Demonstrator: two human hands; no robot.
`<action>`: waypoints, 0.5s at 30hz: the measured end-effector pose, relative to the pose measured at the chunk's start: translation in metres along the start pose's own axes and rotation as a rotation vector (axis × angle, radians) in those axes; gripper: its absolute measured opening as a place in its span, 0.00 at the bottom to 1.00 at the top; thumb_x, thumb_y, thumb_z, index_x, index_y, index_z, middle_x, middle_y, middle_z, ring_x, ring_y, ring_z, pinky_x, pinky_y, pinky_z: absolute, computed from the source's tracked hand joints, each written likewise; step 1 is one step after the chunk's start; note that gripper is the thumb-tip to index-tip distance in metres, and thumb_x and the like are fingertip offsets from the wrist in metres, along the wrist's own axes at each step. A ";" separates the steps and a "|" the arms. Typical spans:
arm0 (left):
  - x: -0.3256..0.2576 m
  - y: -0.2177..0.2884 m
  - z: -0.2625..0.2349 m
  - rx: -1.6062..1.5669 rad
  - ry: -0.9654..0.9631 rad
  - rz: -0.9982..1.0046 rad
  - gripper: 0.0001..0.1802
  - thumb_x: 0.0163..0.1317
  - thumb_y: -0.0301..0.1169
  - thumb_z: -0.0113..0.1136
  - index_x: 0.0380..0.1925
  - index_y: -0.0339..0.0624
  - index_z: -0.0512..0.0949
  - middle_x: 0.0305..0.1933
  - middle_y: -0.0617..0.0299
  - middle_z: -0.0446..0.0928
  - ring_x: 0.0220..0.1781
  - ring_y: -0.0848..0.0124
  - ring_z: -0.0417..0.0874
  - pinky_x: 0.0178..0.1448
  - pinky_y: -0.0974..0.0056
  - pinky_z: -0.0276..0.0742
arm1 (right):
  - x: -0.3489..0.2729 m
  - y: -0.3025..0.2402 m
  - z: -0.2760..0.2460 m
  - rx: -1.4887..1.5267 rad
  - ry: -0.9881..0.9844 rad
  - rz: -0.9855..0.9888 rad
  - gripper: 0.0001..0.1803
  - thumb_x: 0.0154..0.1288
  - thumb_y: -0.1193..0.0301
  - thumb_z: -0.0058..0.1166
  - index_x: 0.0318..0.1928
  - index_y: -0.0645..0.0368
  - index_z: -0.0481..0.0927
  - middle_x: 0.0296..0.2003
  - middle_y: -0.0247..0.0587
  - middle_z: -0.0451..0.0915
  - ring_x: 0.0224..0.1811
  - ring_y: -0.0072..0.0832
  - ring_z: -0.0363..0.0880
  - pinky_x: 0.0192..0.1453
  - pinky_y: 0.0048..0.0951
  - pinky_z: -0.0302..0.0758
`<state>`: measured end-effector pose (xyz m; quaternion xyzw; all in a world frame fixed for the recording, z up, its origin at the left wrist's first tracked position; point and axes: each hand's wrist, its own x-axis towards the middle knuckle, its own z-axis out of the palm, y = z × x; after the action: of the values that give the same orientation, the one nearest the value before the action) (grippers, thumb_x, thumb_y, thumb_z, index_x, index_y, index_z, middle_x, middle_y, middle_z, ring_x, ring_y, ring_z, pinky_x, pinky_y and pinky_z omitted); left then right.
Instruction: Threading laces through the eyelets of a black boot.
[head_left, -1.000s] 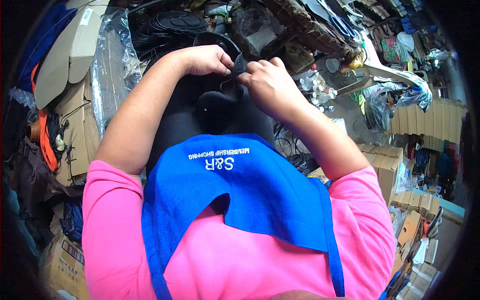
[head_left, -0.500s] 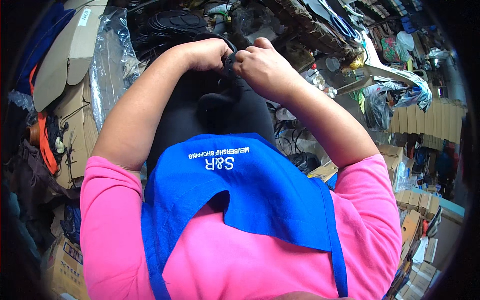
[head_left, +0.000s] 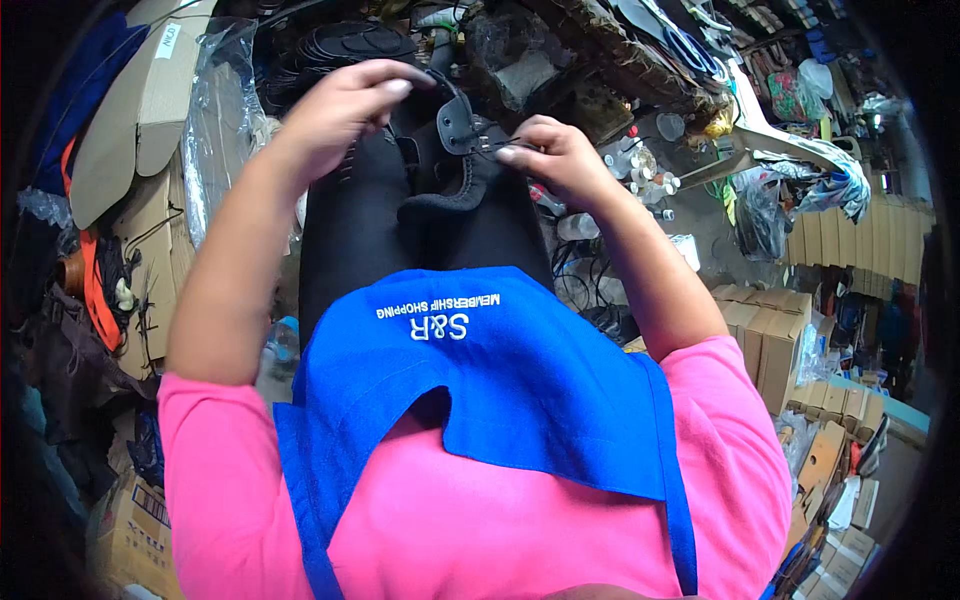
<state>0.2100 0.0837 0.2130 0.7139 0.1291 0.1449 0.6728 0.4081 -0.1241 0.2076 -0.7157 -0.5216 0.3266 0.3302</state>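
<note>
A black shoe upper [head_left: 457,123] with eyelets, stitching along its edge and a curved padded end rests over my thighs. My right hand [head_left: 557,160] is at its right side, thumb and finger pinching a thin dark lace [head_left: 493,146] that runs from the eyelets. My left hand [head_left: 345,112] is raised at the upper left of the shoe upper, fingers curled and a fingertip close to its top edge. What lies between those fingers is too small to make out. A blue apron [head_left: 500,390] covers my lap's near side.
Ahead lies a pile of black shoe pieces [head_left: 345,50]. Cardboard [head_left: 140,110] and clear plastic wrap [head_left: 222,110] stand on the left. To the right are bottles [head_left: 640,165], a white frame-like piece [head_left: 770,135] and stacked cardboard boxes [head_left: 765,330].
My hands were close together over the shoe upper. They have moved apart, the left up and leftward, the right down and rightward, and more of the shoe upper shows.
</note>
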 end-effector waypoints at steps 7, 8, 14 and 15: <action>-0.069 0.031 -0.051 0.276 0.023 -0.192 0.11 0.65 0.31 0.52 0.44 0.40 0.79 0.32 0.63 0.77 0.29 0.76 0.74 0.36 0.69 0.71 | -0.023 0.026 -0.005 1.493 -0.006 0.038 0.15 0.66 0.55 0.51 0.40 0.53 0.76 0.34 0.32 0.77 0.41 0.26 0.75 0.48 0.31 0.69; -0.073 0.022 -0.044 0.578 -0.001 -0.086 0.11 0.64 0.30 0.52 0.43 0.39 0.79 0.32 0.59 0.77 0.31 0.71 0.76 0.39 0.65 0.72 | -0.022 0.026 -0.004 1.348 -0.015 0.107 0.15 0.67 0.55 0.51 0.40 0.53 0.77 0.33 0.31 0.77 0.39 0.24 0.74 0.46 0.29 0.68; -0.062 0.016 -0.016 1.372 -0.002 0.077 0.14 0.60 0.39 0.56 0.26 0.39 0.74 0.29 0.52 0.73 0.37 0.52 0.75 0.44 0.52 0.71 | -0.019 0.001 0.013 -0.592 0.340 -0.117 0.10 0.62 0.61 0.55 0.38 0.49 0.84 0.26 0.27 0.77 0.38 0.27 0.70 0.57 0.37 0.56; -0.058 0.015 -0.017 1.368 -0.009 0.082 0.14 0.60 0.39 0.56 0.26 0.39 0.74 0.29 0.52 0.73 0.37 0.52 0.75 0.44 0.52 0.71 | -0.020 0.000 0.016 -0.526 0.303 -0.135 0.11 0.61 0.58 0.54 0.32 0.48 0.84 0.26 0.30 0.80 0.40 0.31 0.72 0.56 0.41 0.57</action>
<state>0.1501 0.0762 0.2266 0.9833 0.1616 0.0533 0.0650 0.3903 -0.1409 0.2009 -0.7808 -0.5796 0.0475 0.2286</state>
